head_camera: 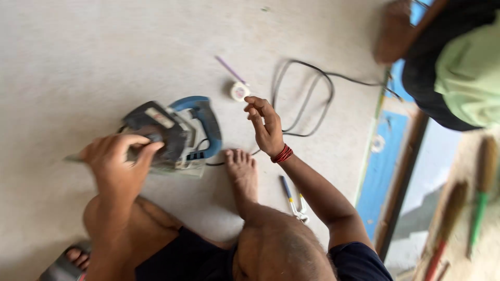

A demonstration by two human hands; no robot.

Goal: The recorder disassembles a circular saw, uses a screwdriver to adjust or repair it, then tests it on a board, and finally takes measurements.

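Note:
A blue and grey hand-held power saw point(179, 132) rests on the pale floor point(78, 57). My left hand point(117, 164) grips its near end, fingers curled over the dark motor housing. My right hand point(265, 125), with a red thread band at the wrist, hovers to the right of the saw with fingers apart and nothing in it. It is just below a small white tape roll point(239, 91). My bare foot point(242, 171) lies between the saw and the right arm. The saw's black cable point(307, 99) loops behind the right hand.
A thin purple stick point(232, 70) lies above the tape roll. Pliers with blue and yellow handles point(291, 200) lie by my right forearm. Another person point(458, 67) in a green top stands at the top right. A blue panel point(383, 166) and brooms point(482, 187) are at the right.

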